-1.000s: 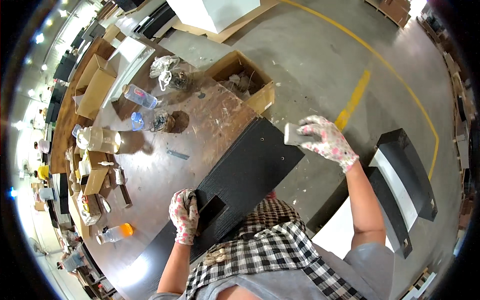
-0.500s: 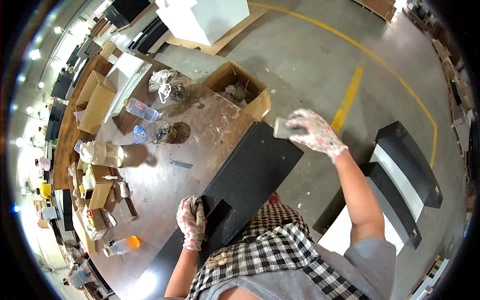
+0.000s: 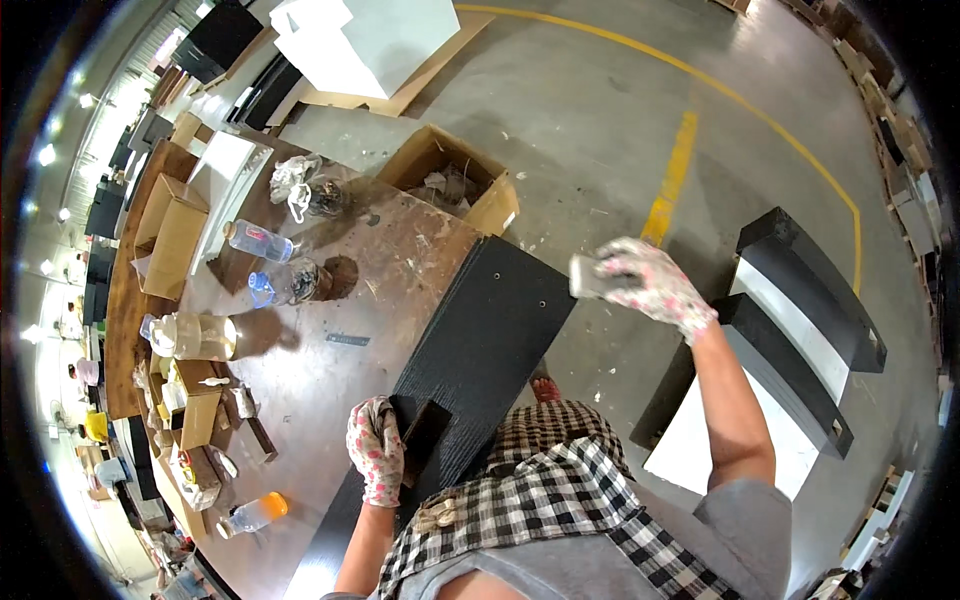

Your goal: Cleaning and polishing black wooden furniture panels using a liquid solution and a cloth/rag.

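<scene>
A long black wood-grain board (image 3: 485,340) lies aslant over the table's near edge, with two small holes near its far end and a rectangular cut-out toward me. My left hand (image 3: 376,450), in a white glove with pink spots, is closed on the board's left edge beside the cut-out. In the same kind of glove, my right hand (image 3: 658,287) pinches a small pale block (image 3: 586,277) just off the board's far right corner. Whether the block touches that corner I cannot tell. Another black board (image 3: 335,535) lies at the lower left, partly hidden by my arm.
On the brown table (image 3: 310,400) stand several plastic bottles, a large pale jug (image 3: 205,336) and small cartons with tools. A metal strip (image 3: 348,340) lies mid-table. Beyond the edge sits an open cardboard box (image 3: 490,207). Black-and-white panels (image 3: 800,290) stand at the right.
My right hand with the pale block has moved a little right and nearer to me, relative to the board's corner. My left hand stays at the cut-out. The whole view has shifted slightly.
</scene>
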`<action>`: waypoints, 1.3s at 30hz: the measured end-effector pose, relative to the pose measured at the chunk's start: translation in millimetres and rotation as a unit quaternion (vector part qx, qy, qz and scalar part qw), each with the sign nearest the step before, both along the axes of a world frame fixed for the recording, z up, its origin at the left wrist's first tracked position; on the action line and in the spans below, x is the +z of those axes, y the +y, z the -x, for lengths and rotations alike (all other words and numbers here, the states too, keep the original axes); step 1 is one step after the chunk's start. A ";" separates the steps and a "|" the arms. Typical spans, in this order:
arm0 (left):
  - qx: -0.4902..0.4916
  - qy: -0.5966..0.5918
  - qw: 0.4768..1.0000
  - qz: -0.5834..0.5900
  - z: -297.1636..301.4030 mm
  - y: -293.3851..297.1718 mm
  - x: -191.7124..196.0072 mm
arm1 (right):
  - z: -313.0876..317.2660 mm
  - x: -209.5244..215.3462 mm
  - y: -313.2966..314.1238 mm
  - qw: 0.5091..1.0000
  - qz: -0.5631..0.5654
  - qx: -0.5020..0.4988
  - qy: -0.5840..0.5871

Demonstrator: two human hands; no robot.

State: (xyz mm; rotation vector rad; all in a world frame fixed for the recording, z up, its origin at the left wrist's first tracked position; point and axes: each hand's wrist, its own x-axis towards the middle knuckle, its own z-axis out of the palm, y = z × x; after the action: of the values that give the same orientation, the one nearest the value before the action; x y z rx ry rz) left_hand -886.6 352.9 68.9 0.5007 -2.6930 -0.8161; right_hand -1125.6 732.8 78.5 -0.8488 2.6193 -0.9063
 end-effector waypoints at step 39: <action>-0.686 0.013 0.710 0.160 238.3 140.3 2.4 | -81.0 -11.3 -124.3 0.856 0.356 0.227 -0.298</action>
State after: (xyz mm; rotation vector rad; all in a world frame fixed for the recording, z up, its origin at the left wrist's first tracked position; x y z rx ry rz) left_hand -1124.9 493.2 71.3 -1.7674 -2.6815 -0.4882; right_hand -1044.6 608.5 67.2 -1.0501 1.4477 -1.6779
